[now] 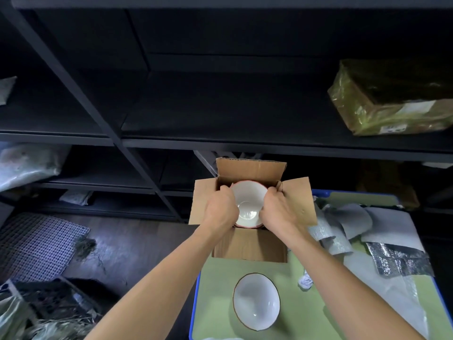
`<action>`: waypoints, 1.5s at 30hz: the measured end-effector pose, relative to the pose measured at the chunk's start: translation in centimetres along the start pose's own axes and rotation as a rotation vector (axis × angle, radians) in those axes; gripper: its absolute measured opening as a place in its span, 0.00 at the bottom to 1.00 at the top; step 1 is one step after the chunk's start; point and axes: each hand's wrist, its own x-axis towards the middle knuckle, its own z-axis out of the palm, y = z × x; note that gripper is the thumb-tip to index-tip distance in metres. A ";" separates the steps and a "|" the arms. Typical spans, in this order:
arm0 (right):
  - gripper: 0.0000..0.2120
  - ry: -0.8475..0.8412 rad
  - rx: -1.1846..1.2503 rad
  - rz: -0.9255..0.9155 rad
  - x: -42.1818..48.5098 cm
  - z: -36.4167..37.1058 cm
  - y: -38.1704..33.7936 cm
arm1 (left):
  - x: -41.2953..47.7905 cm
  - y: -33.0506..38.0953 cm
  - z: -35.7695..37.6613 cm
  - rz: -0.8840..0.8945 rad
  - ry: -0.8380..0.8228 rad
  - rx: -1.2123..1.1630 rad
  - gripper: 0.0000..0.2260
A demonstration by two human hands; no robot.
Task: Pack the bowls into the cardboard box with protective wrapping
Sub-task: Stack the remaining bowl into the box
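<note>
Gripping: left hand (221, 207) and right hand (278, 210) curl round opposite sides of white bowl (249, 201)
Box: cardboard box (250, 246) open, bowl inside
Bench (217, 288): second bowl (256, 304) upright

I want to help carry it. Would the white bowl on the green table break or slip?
Probably breakable: the white brown-rimmed bowl looks like glazed ceramic. Its shiny surface may feel slippery. Sitting upright on the green table, it likely won't roll.

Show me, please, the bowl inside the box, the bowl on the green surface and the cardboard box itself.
bowl inside the box (248, 204): head view, its white inner bottom.
bowl on the green surface (256, 301): head view, middle of its inside.
cardboard box (250, 246): head view, its near side.
</note>
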 end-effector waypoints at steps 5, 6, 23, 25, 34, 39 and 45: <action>0.22 -0.016 -0.033 0.047 0.9 1.0 -0.5 | 0.7 0.2 1.1 0.077 0.029 0.145 0.14; 0.23 -0.013 -0.045 0.057 1.1 1.2 -0.7 | 0.8 0.1 1.2 0.100 0.042 0.182 0.15; 0.22 0.042 -0.368 0.031 1.8 3.0 -0.6 | 0.4 0.1 1.7 0.095 0.046 0.171 0.26; 0.25 0.041 -0.355 0.008 1.7 2.7 -0.5 | 0.4 0.0 1.5 0.110 0.041 0.166 0.21; 0.29 0.030 -0.317 -0.062 0.6 1.6 0.0 | 0.7 0.3 1.4 0.085 0.008 0.175 0.24; 0.28 0.085 -0.300 -0.089 -0.2 1.9 0.2 | 0.6 0.6 1.7 0.078 0.002 0.206 0.28; 0.33 0.080 -0.273 -0.103 -0.4 2.0 0.5 | 0.5 0.2 1.7 0.116 0.004 0.220 0.25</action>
